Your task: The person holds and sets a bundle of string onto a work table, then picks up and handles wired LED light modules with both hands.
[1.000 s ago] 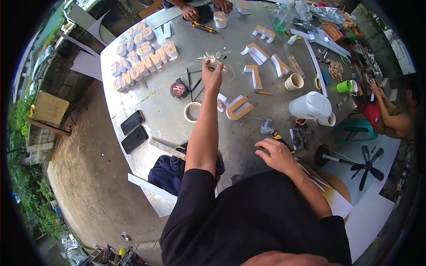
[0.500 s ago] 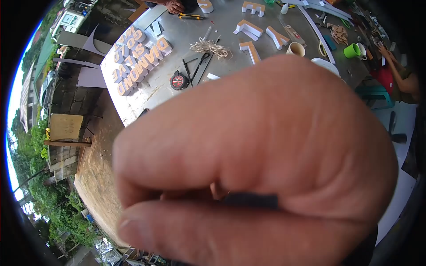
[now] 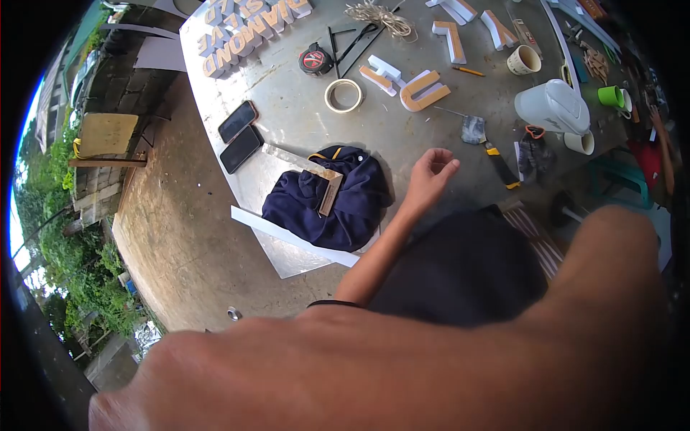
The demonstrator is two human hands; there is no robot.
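My left hand [image 3: 433, 171] is above the near side of the metal table, empty, with loosely bent fingers and the thumb apart. To its left lies a bundled navy cloth [image 3: 366, 190], with an L-shaped square [image 3: 330, 192] on top. On its right is a yellow-and-black tool [image 3: 503, 169], perhaps a cutter. My right arm crosses the bottom of the view very close to the camera; my right hand [image 3: 136, 391] is at the lower left, its fingers cut off by the edge. A white strip [image 3: 295, 235] lies along the table edge below the cloth.
Two phones [image 3: 238, 136], a masking tape roll [image 3: 343, 95], a tape measure [image 3: 315, 59], loose block letters [image 3: 424, 90] and a row of letters [image 3: 251, 32] lie on the table. A white pitcher [image 3: 550, 108] and a cup [image 3: 523, 60] stand at the right.
My right hand, which filled the view before the camera, has moved down to the lower left. The view has tilted lower, so the cloth, phones and my left hand now show.
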